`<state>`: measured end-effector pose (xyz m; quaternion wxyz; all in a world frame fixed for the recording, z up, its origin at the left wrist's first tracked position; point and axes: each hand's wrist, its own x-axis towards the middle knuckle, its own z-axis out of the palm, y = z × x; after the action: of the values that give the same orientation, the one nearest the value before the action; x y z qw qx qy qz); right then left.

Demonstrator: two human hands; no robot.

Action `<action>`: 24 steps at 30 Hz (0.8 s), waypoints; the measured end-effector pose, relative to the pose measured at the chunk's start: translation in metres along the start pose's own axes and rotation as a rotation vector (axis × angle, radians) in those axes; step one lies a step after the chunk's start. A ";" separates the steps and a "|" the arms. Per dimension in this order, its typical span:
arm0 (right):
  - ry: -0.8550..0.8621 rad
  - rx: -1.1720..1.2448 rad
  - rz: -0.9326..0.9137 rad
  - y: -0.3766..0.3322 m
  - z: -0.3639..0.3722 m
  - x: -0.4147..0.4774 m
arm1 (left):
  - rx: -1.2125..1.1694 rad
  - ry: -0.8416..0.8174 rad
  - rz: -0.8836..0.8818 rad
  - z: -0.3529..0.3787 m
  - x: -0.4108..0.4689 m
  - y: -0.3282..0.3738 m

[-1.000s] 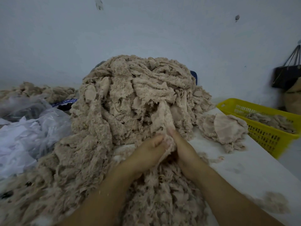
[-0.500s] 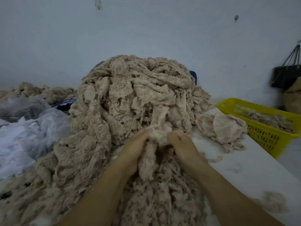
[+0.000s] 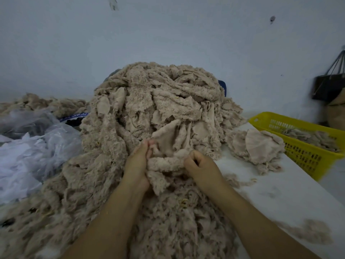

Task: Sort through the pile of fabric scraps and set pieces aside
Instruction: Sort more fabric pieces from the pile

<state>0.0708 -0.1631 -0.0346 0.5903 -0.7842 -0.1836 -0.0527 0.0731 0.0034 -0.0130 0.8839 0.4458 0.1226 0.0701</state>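
Pile (image 3: 149, 116): tall heap of beige fuzzy fabric scraps, filling the table (image 3: 276, 195) from centre out to 9 o'clock and down to 6 o'clock.
Left hand (image 3: 137, 165): at the foot of the heap, centre of view; fingertips (image 3: 149, 144) pinched together on the upper edge of a scrap (image 3: 168, 161), palm against its left side.
Right hand (image 3: 200, 165): just at 3 o'clock of the left hand; fingers (image 3: 194, 156) curled into a loose fist, clamped on the right end of the same scrap.
Scrap: stretched between both hands, fuzzy roll along the middle, smooth backing rising behind it, lower corner hanging over the heap.
Small heap (image 3: 257, 146): a few beige pieces lying apart on the bare table at 3 o'clock of the big pile.
Basket (image 3: 306, 157): yellow, slotted, at 3 o'clock near the table edge, more beige pieces inside.
Plastic bags (image 3: 31, 146): crumpled, clear and white, at 9 o'clock, touching the pile.
Dark bag (image 3: 328, 86): hanging on the wall at 2 o'clock.
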 end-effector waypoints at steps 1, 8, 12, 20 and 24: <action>0.040 0.015 0.009 -0.001 0.000 0.000 | -0.004 0.026 0.002 -0.001 0.001 0.000; 0.401 0.184 0.130 0.000 -0.019 0.005 | -0.132 0.136 0.053 -0.007 0.008 0.000; 0.486 0.481 0.209 0.006 -0.032 0.011 | -0.214 0.134 0.044 -0.022 0.013 0.006; 0.325 0.822 0.165 0.004 -0.022 0.015 | 1.021 -0.255 0.346 0.003 -0.006 -0.026; 0.420 0.504 0.135 0.004 -0.024 0.010 | 1.246 -0.227 0.537 -0.004 0.004 -0.033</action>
<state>0.0847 -0.1847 -0.0285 0.7928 -0.5959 -0.0128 -0.1269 0.0766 -0.0121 -0.0427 0.4223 0.8904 -0.0682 0.1558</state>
